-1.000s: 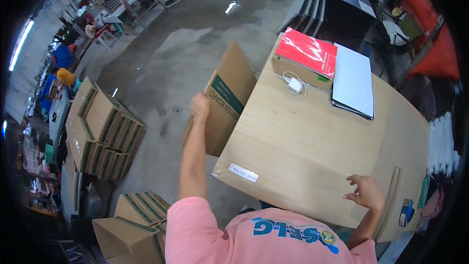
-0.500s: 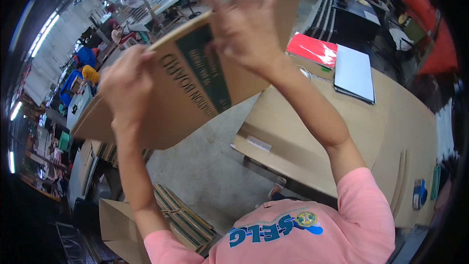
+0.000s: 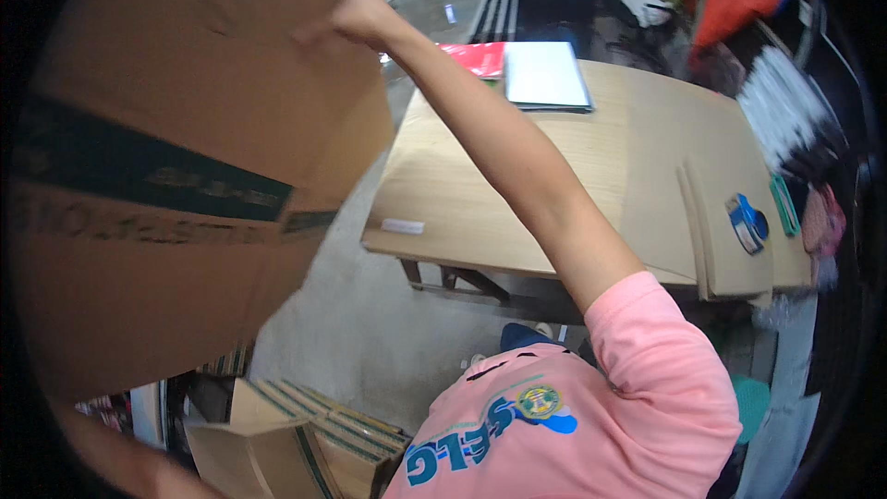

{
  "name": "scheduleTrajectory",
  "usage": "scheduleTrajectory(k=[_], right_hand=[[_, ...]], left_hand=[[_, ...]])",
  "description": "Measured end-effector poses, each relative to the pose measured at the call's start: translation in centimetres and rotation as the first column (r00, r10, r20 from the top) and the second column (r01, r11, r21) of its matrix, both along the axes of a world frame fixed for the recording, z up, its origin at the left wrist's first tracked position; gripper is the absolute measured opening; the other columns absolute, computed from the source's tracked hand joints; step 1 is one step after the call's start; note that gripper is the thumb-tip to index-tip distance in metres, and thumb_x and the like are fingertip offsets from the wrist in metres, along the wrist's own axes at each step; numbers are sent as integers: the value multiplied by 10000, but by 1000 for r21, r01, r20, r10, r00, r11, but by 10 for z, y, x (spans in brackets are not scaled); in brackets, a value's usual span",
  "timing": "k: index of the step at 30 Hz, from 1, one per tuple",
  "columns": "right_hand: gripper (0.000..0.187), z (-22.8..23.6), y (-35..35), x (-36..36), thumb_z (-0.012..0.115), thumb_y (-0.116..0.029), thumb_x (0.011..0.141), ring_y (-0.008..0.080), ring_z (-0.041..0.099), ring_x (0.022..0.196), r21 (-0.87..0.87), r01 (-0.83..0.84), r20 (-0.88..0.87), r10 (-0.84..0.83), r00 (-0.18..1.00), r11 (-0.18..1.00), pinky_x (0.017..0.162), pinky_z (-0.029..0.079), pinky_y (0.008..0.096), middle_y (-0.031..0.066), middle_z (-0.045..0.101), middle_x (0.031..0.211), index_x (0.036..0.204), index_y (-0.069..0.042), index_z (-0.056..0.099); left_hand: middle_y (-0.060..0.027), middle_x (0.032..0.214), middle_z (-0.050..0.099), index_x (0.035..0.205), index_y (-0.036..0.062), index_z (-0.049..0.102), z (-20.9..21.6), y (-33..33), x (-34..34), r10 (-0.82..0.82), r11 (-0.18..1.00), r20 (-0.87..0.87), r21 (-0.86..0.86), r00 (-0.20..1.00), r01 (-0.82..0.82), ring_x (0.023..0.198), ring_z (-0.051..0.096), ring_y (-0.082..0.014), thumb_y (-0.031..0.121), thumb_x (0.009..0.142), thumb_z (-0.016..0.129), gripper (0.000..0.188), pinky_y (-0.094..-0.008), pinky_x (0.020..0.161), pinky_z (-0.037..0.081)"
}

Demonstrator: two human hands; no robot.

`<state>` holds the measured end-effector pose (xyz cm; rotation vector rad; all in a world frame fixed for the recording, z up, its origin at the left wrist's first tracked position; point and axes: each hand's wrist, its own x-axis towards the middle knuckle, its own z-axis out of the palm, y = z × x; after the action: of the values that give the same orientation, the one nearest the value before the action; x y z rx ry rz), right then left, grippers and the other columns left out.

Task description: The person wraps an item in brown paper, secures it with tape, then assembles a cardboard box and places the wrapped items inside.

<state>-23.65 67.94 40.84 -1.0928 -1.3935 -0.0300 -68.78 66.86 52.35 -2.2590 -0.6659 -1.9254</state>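
Observation:
A large brown cardboard carton [image 3: 166,300] with a dark green printed band fills the left side of the view, lifted above the floor. My right hand [image 3: 356,17] reaches across to its upper right edge, and the fingers are closed on the board there. From the lower left corner comes my left forearm [image 3: 139,457], running toward the carton's lower side. The left hand itself is hidden by the board or lies past the dark rim, so its fingers do not show. Motion blurs part of the carton.
On a wooden table [image 3: 517,203] lie a red packet [image 3: 479,57], a white-topped stack [image 3: 545,74], cardboard pieces [image 3: 707,231] and a blue tape dispenser [image 3: 747,224]. An open carton [image 3: 242,462] and stacked green-striped cartons [image 3: 323,411] stand at the lower left.
The carton has swung left and closer, now showing a broad face. My right hand has moved left to its upper edge. My left hand has dropped from the carton's top edge, out of sight.

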Motion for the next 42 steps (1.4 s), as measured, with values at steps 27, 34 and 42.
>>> scheduleTrajectory(k=[27, 34, 42], right_hand=[[724, 38, -436, 214, 754, -52, 564, 326, 476, 1222, -162, 493, 885, -95, 456, 855, 1063, 314, 481, 126, 540, 1291, 1260, -86, 555], [679, -4, -473, 187, 600, -655, 711, 343, 549, 1142, 267, 388, 673, -459, 580, 882, 1061, 298, 527, 112, 637, 1129, 1103, -103, 653], [252, 1, -427, 178, 705, -182, 699, 245, 481, 597, 617, 387, 510, -723, 466, 685, 562, 379, 345, 71, 479, 597, 591, -53, 518]], left_hand=[[-268, 1320, 485, 1102, 39, 630, -196, -266, 442, -788, -557, 287, 47, -545, 829, 1362, 234, -467, 677, 914, 129, 832, -611, 1098, 146], [-241, 1060, 620, 782, 24, 625, -214, -274, 408, -711, -274, 683, -48, -169, 961, 1207, 452, -372, 713, 872, 37, 910, -572, 1128, 106], [-14, 511, 460, 465, 95, 406, -179, -222, 401, -909, -218, 363, 0, -203, 976, 600, 488, -203, 700, 874, -41, 856, -454, 1003, 276]])
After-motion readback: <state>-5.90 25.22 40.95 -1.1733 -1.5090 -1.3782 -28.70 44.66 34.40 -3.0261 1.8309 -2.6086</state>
